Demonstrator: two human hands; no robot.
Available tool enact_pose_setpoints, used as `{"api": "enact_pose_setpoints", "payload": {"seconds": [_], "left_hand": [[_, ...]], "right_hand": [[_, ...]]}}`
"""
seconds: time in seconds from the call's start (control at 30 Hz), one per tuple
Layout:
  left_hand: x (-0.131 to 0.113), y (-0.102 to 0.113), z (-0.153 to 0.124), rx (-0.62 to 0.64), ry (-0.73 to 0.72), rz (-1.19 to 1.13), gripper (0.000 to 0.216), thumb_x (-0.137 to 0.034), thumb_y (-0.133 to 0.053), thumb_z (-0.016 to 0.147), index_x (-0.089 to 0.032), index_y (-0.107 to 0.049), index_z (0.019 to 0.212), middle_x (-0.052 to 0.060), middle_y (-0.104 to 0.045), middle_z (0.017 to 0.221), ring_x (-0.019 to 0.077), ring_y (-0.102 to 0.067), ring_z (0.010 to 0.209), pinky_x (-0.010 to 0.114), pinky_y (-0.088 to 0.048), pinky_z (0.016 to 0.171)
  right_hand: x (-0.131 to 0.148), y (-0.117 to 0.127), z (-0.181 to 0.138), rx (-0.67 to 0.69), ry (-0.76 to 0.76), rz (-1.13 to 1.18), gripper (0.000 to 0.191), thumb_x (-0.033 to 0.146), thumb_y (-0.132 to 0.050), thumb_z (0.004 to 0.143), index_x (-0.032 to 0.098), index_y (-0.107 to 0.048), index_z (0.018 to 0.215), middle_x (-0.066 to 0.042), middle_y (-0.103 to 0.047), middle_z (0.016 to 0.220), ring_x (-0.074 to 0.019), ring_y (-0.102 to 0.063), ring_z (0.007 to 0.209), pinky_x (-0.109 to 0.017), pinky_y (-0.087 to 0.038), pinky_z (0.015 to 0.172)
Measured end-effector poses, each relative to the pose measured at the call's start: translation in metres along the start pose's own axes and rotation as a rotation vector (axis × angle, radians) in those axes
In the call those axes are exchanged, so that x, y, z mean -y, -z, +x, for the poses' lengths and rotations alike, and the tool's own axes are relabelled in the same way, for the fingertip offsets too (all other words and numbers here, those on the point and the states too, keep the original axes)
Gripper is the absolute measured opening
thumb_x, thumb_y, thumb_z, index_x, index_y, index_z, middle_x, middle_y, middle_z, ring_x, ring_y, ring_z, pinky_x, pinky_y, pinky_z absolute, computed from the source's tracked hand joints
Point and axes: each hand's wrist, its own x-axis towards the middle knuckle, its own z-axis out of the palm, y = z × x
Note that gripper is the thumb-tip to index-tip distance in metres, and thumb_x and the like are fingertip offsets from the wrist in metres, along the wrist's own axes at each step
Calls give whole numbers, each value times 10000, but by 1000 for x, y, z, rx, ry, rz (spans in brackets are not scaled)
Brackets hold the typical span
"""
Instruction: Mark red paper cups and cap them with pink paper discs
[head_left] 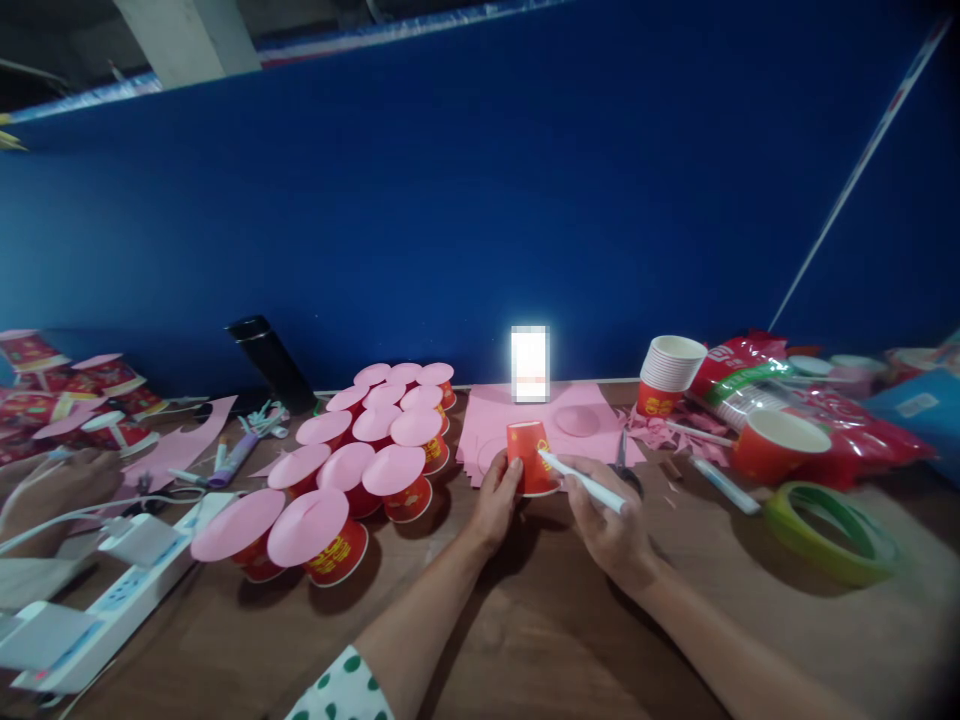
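Observation:
My left hand (496,500) grips a red paper cup (529,462) from its left side, the cup standing upside down with its wide rim at the bottom. In my right hand (611,525) is a white marker pen (589,480), its tip at the gold print on the cup's right side. Behind the cup lies a stack of pink paper sheets (484,410) with a pink paper disc (577,420) on it. To the left stand rows of upturned red cups (337,555) topped with pink discs (309,527).
A white power strip (124,595) and another person's hand (64,485) are at the left. A black bottle (271,362) leans near the blue partition. On the right are stacked cups (671,375), scissors (624,465), a green tape roll (829,535) and red plastic packaging (847,430). A lit phone (530,365) stands behind.

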Motion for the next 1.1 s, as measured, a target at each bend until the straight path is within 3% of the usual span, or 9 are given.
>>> {"api": "enact_pose_setpoints", "payload": {"seconds": [0.53, 1.1], "left_hand": [[-3, -4, 0, -36, 4, 6, 376, -441, -630, 772, -202, -578, 1057, 62, -674, 1021, 212, -630, 947, 349, -479, 859], [-1, -1, 0, 3, -45, -15, 378, -429, -610, 800, -190, -582, 1090, 77, -662, 1080, 223, -619, 1001, 371, -444, 924]], "right_hand": [[3, 0, -1, 13, 16, 50, 191, 231, -459, 914, 193, -629, 991, -77, -683, 893, -189, -646, 823, -316, -526, 759], [-3, 0, 0, -33, 3, 2, 162, 213, -464, 910, 176, -614, 959, -68, -679, 873, -182, -640, 816, -299, -520, 763]]}}
